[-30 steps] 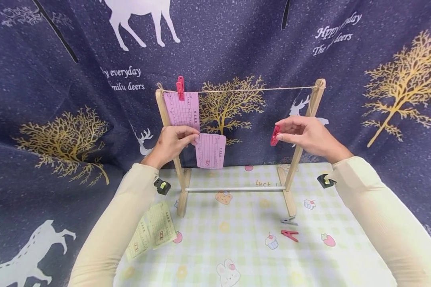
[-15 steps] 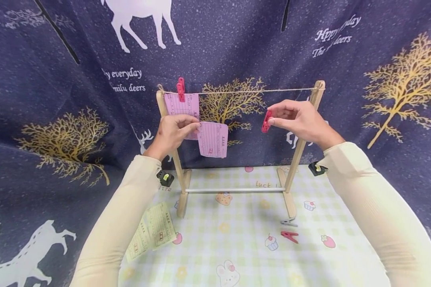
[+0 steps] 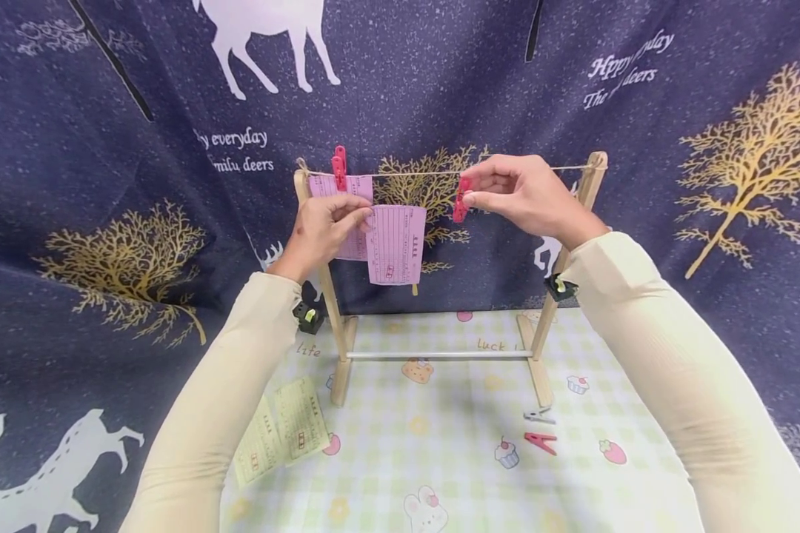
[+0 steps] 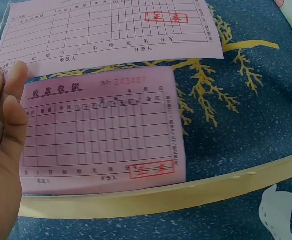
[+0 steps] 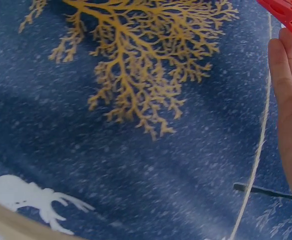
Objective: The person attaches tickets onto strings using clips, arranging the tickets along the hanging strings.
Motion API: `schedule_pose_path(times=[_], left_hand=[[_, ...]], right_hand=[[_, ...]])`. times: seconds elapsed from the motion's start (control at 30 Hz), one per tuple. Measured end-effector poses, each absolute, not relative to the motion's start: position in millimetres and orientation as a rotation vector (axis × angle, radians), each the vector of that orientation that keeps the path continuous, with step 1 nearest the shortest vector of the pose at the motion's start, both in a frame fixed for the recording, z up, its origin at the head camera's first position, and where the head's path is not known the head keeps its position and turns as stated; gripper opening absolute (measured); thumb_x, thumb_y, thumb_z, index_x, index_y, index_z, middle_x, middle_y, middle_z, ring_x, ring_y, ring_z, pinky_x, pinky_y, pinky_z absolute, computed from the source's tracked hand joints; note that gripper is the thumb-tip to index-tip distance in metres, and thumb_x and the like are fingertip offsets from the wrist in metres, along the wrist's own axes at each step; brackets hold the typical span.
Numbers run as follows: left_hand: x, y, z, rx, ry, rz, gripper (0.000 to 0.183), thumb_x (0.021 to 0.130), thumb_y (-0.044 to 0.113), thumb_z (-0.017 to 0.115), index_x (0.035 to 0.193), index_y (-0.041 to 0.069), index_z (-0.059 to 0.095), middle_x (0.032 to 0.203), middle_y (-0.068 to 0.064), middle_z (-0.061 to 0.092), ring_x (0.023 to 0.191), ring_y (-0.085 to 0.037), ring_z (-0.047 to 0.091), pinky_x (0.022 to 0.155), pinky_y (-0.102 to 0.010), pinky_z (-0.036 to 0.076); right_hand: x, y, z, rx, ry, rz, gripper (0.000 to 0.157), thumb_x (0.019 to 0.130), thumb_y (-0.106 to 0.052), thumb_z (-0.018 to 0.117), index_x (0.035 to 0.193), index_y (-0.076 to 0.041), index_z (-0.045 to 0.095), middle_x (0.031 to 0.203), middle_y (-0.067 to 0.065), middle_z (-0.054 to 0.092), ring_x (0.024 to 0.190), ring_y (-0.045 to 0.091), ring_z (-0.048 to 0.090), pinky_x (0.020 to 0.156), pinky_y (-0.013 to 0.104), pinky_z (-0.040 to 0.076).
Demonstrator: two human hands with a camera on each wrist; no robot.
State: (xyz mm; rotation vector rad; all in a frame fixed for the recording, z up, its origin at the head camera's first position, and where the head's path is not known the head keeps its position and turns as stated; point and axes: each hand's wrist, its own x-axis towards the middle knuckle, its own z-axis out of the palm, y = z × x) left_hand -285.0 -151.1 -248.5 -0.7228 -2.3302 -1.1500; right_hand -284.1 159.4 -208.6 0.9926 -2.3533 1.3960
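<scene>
In the head view my left hand [image 3: 323, 231] pinches a pink receipt slip [image 3: 396, 248] by its upper left corner, just below the string [image 3: 413, 174]. My right hand [image 3: 527, 194] holds a red clothespin [image 3: 462, 201] between thumb and fingers, right of the slip and close to the string. Another pink receipt [image 4: 100, 135] hangs behind the left hand, partly covered by it; a red clothespin [image 3: 339, 169] fixes it to the string's left end. In the right wrist view the held clothespin is cut off at the upper corner.
A wooden frame [image 3: 538, 326] carries the string, with a white crossbar [image 3: 440, 354] low between its posts. On the checked tablecloth lie two yellow-green receipts [image 3: 300, 418] at left, plus a grey clothespin [image 3: 538, 415] and a red clothespin [image 3: 541, 443] at right. A dark deer-print cloth hangs behind.
My left hand has raised the pink slip toward the string. The right hand has moved left and up with its clothespin, closer to the slip.
</scene>
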Motion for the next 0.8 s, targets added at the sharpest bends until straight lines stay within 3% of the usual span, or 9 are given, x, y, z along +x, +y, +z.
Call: schedule_pose_path(times=[0.2, 0.57, 0.8], left_hand=[[-288.2, -147.1, -240.1, -0.68, -2.307, -1.188, 0.015, 0.094, 0.007, 0.069, 0.105, -0.002, 0.075, 0.083, -0.016, 0.075, 0.069, -0.027, 0.069, 0.053, -0.015, 0.044], [-292.3, -138.4, -230.7, -0.628, -2.233, -1.278, 0.02, 0.094, 0.008, 0.069, 0.109, -0.004, 0.074, 0.085, -0.019, 0.074, 0.063, -0.02, 0.066, 0.055, -0.016, 0.048], [-293.8, -134.7, -231.3, -0.631, -2.14, -1.231, 0.016, 0.093, 0.009, 0.07, 0.103, -0.001, 0.077, 0.079, -0.016, 0.074, 0.059, -0.024, 0.065, 0.052, -0.017, 0.046]], right_hand=[[-289.5, 145.9, -192.7, 1.017, -2.311, 1.441, 0.024, 0.09, -0.004, 0.074, 0.112, 0.005, 0.07, 0.091, 0.001, 0.074, 0.082, 0.009, 0.07, 0.074, 0.018, 0.053], [-294.6, 127.6, -169.9, 0.931, -2.345, 1.421, 0.025, 0.091, -0.009, 0.074, 0.113, 0.002, 0.071, 0.094, 0.002, 0.074, 0.086, 0.012, 0.069, 0.079, 0.02, 0.052], [-298.7, 112.1, -162.3, 0.946, -2.293, 1.402, 0.021, 0.092, -0.008, 0.073, 0.11, 0.003, 0.071, 0.092, 0.004, 0.073, 0.085, 0.015, 0.069, 0.078, 0.02, 0.051]])
